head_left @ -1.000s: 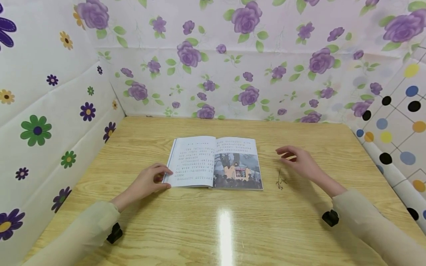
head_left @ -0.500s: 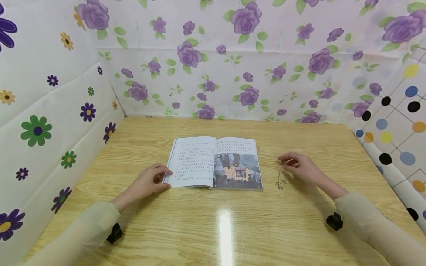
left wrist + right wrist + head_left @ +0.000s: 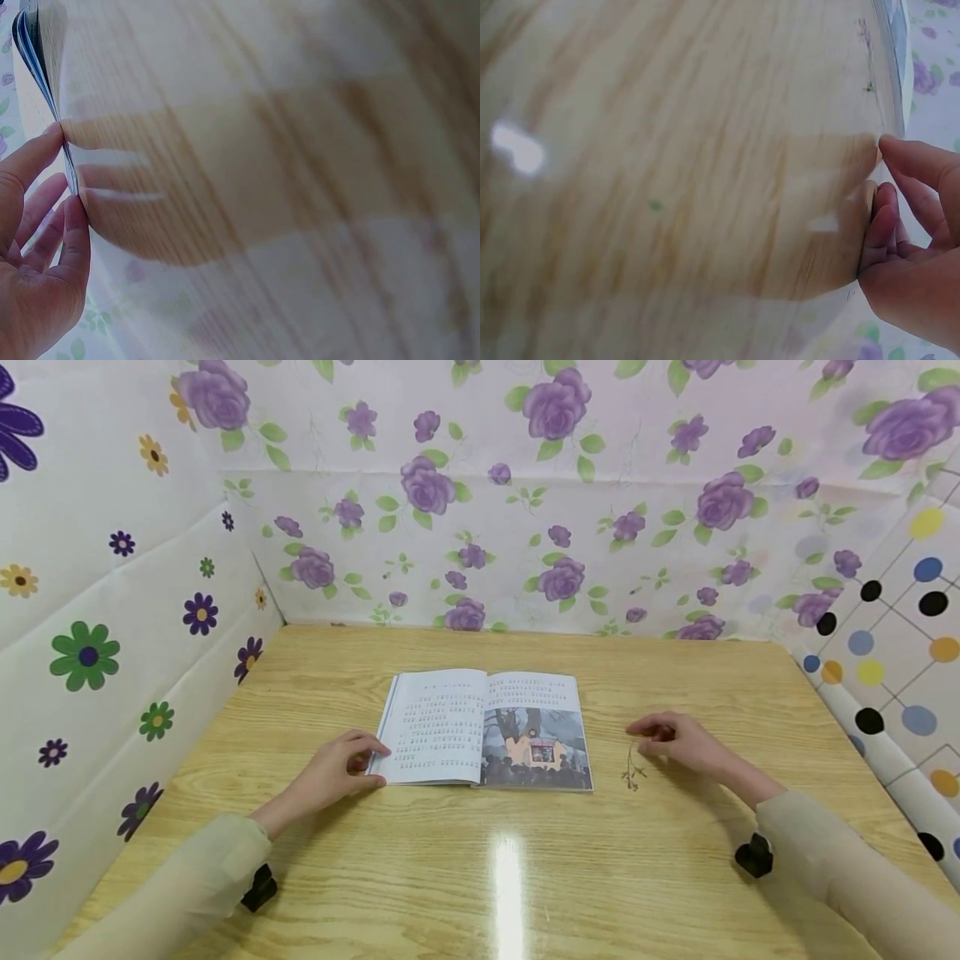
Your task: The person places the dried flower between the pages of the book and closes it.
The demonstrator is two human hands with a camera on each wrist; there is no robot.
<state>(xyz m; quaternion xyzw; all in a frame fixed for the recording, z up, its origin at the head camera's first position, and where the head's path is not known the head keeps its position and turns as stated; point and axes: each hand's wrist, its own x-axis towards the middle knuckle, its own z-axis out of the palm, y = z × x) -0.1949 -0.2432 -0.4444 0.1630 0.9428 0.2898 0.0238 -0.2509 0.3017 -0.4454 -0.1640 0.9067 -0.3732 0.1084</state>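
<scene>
An open book point(image 3: 442, 727) lies on the wooden table point(image 3: 420, 868), text on its left page and a picture on the right. My left hand point(image 3: 333, 766) holds the book's near left edge, fingertips over the page and thumb at the lower corner. In the left wrist view, its fingers meet the edge of the pages. To the right of the book lies a thin dried flower sprig point(image 3: 632, 770). My right hand point(image 3: 678, 743) is low over the table, fingers loosely bent. One fingertip touches or nearly touches the sprig's stem end in the right wrist view; a gap shows between index and thumb.
Floral cloth point(image 3: 480, 543) hangs behind the table. Flower-patterned cloth point(image 3: 112, 635) stands at the left and a dotted one point(image 3: 885, 660) at the right. A bright light reflection runs down the near tabletop. Both sleeves carry a black wrist device.
My right hand has come down and slightly towards me, its fingertips now at the sprig's stem end. The left hand, the book and the sprig have stayed in place.
</scene>
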